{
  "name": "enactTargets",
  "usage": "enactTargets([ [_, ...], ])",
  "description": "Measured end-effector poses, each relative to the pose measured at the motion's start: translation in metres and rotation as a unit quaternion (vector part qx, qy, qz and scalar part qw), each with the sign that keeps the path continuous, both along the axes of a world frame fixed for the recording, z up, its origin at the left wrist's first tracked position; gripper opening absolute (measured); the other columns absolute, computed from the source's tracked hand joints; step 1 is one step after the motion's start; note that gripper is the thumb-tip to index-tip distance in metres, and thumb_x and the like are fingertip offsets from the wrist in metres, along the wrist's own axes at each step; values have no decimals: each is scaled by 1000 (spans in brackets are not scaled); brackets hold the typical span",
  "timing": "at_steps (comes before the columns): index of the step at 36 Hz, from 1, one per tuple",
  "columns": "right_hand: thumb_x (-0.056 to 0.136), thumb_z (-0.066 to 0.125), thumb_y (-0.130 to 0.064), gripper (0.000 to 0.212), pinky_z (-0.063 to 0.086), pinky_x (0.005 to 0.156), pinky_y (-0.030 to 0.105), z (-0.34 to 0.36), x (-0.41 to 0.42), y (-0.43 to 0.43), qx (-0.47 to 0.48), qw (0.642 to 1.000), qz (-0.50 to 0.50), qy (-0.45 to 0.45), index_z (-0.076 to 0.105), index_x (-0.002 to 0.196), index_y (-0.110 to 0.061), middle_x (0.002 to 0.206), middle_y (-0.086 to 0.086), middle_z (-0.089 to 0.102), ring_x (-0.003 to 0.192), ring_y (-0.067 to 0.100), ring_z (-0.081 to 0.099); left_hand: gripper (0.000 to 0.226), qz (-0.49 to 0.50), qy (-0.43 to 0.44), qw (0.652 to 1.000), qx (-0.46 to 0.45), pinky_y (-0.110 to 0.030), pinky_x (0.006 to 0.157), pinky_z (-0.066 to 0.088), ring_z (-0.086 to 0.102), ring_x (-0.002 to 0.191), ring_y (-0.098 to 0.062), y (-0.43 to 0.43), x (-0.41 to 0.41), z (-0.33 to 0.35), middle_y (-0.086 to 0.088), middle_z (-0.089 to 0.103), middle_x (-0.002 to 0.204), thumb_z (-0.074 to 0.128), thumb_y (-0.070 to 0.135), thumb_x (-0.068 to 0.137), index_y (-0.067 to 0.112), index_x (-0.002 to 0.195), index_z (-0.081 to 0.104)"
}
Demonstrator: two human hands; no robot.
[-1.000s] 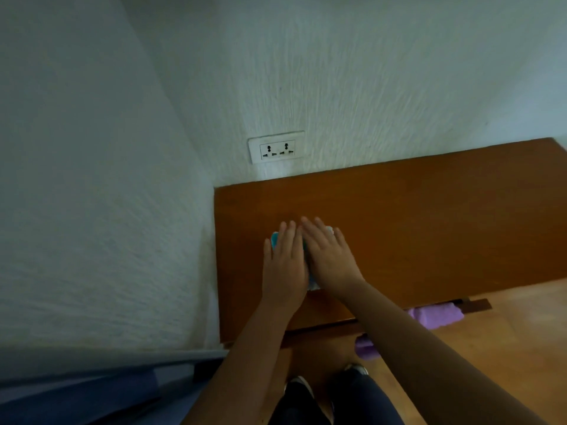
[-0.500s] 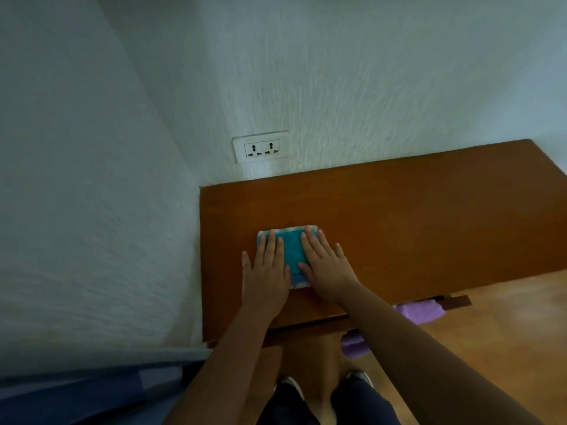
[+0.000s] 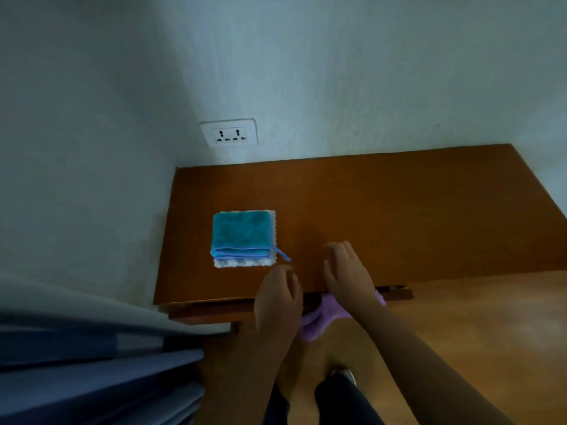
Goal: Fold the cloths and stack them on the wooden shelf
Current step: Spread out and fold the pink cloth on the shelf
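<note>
Cloth stack (image 3: 244, 237): folded, teal on white, centre-left on wooden shelf (image 3: 399, 210).
Left hand (image 3: 277, 299): loosely curled, empty, lower centre.
Right hand (image 3: 349, 277): fingers relaxed, empty, overlapping purple cloth (image 3: 313, 328).

The folded stack (image 3: 244, 237) sits left on the wooden shelf (image 3: 399, 216), the socket (image 3: 229, 135) on the wall behind. My left hand (image 3: 277, 299) and right hand (image 3: 348, 276) are over the front edge, right of the stack, a loose cloth (image 3: 322, 320) beneath.

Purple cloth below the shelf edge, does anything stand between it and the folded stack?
No loose object does. The purple cloth sits lower, partly under the front edge of the wooden shelf, so that lip is the only obstacle; bare wood runs on to the teal stack.
</note>
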State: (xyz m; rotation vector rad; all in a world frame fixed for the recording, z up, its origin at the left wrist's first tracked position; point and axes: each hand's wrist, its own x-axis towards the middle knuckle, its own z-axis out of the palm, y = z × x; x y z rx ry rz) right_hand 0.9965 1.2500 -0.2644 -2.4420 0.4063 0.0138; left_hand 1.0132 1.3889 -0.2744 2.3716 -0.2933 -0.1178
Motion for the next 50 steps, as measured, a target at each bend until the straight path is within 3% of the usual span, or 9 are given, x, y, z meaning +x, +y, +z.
enactTargets([
  [2, 98, 43, -17, 28, 43, 73, 20, -3, -12, -15, 26, 999, -8, 24, 46, 126, -13, 124, 0, 45, 88, 8, 49, 21, 29, 80, 996, 1, -24, 78, 45, 58, 94, -12, -11, -13, -4, 2, 60, 101, 47, 23, 96, 15, 113, 56],
  [8, 98, 44, -15, 18, 37, 80, 17, -18, -39, -48, 112, 989, -72, 59, 52, 114, -13, 106, -6, 45, 89, 6, 46, 14, 96, 214, 972, -8, -27, 72, 44, 54, 84, -12, -41, -35, -16, 0, 62, 101, 46, 25, 96, 19, 106, 55],
  [12, 96, 49, -16, 4, 35, 63, 10, -27, -52, -65, 147, 978, -117, 91, 53, 98, -15, 89, -4, 51, 78, 7, 50, 23, 126, 274, 954, -13, -28, 82, 43, 58, 101, -25, -54, -41, -25, -9, 61, 111, 49, 18, 95, 8, 115, 55],
  [18, 93, 54, -23, 10, 33, 53, 16, -36, -65, -82, 142, 967, -144, 157, 52, 88, -14, 74, -3, 51, 66, 7, 47, 31, 175, 323, 930, 0, -30, 86, 47, 57, 100, -23, -68, -48, -40, -9, 59, 117, 54, 22, 91, 8, 118, 54],
  [24, 89, 55, -10, 45, 26, 40, 16, -46, -69, -81, 140, 968, -131, 164, 28, 54, -17, 49, -1, 24, 43, 11, 23, 39, 200, 318, 927, 20, -26, 72, 38, 57, 98, -22, -76, -50, -48, -10, 57, 118, 57, 33, 90, 11, 121, 50],
  [28, 86, 53, -4, 44, 25, 40, 16, -50, -68, -78, 156, 963, -137, 171, 24, 56, -17, 51, -1, 21, 44, 10, 20, 19, 198, 326, 924, -9, -24, 69, 35, 50, 82, -16, -79, -49, -45, -7, 58, 101, 55, 28, 92, 12, 102, 49],
  [34, 89, 56, -13, 35, 29, 49, 14, -64, -65, -77, 162, 956, -142, 198, 38, 59, -16, 55, -2, 41, 49, 7, 39, 14, 171, 319, 932, -7, -24, 61, 32, 45, 65, -11, -77, -50, -47, 5, 46, 69, 51, 23, 95, 13, 85, 50],
  [42, 89, 58, -25, 32, 36, 58, 16, -65, -69, -82, 218, 939, -152, 217, 42, 62, -27, 67, -9, 45, 59, 2, 39, 34, 149, 314, 938, -17, -21, 61, 34, 45, 66, -17, -75, -60, -46, 4, 44, 60, 52, 14, 92, 20, 59, 44],
  [50, 95, 50, -25, 17, 36, 63, 19, -65, -65, -83, 116, 964, -67, 231, 51, 80, -16, 78, 0, 51, 64, 6, 44, 22, 150, 327, 930, -75, -32, 76, 45, 52, 76, -20, -68, -70, -43, -1, 52, 71, 53, 15, 91, 19, 70, 54],
])
